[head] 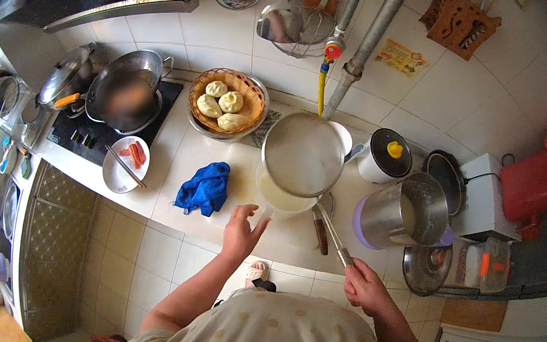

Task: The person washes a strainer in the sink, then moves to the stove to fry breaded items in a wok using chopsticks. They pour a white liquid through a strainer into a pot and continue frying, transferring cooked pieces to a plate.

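My right hand grips the metal handle of a round fine-mesh strainer. The strainer is held over the back of a pale plastic jug containing cream-coloured liquid. Beside the jug's front handle, my left hand has its fingers apart; whether it touches the handle is hard to see. A blue cloth lies crumpled left of the jug. Right of it, a brown-handled utensil is partly hidden under the strainer. A steel soymilk-maker pitcher with a lilac base leans farther right, with residue inside.
A wicker basket holds several buns. On the black hob sits a wok, its contents blurred. A white bowl carries chopsticks and reddish food pieces. The pitcher's black-topped head stands behind; a lid rests at right.
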Demonstrator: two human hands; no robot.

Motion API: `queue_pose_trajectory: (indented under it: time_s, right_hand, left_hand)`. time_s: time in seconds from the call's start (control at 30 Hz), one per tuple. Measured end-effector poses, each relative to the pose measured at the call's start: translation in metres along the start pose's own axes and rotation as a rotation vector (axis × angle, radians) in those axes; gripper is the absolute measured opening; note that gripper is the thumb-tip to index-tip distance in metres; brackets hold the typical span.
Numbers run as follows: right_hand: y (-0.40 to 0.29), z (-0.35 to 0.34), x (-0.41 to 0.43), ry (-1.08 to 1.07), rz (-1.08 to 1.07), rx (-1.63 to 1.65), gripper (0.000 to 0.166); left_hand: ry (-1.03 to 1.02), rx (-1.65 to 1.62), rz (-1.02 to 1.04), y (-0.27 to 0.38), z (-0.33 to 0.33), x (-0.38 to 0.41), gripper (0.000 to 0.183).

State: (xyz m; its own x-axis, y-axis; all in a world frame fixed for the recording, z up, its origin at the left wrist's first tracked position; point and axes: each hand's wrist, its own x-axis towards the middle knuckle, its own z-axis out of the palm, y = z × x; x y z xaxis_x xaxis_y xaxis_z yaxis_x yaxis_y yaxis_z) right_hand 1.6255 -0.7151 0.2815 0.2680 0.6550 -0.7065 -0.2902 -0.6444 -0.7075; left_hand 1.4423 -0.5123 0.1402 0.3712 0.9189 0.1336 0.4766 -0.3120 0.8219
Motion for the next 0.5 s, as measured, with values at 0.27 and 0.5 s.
queue_pose_trajectory:
  time_s: [0.27,0.5]
  right_hand:
    - [-0.018,0.012,0.011,-0.274,-0.066,0.127,0.036]
    - [-0.033,0.011,0.004,-0.56,-0.093,0.165,0.041]
  left_hand:
    - [-0.879,-0.883,-0.458,0.098,-0.027,-0.019,0.041]
    - [-0.35,-0.477,-0.054,0.108,-0.015,-0.045,0.064]
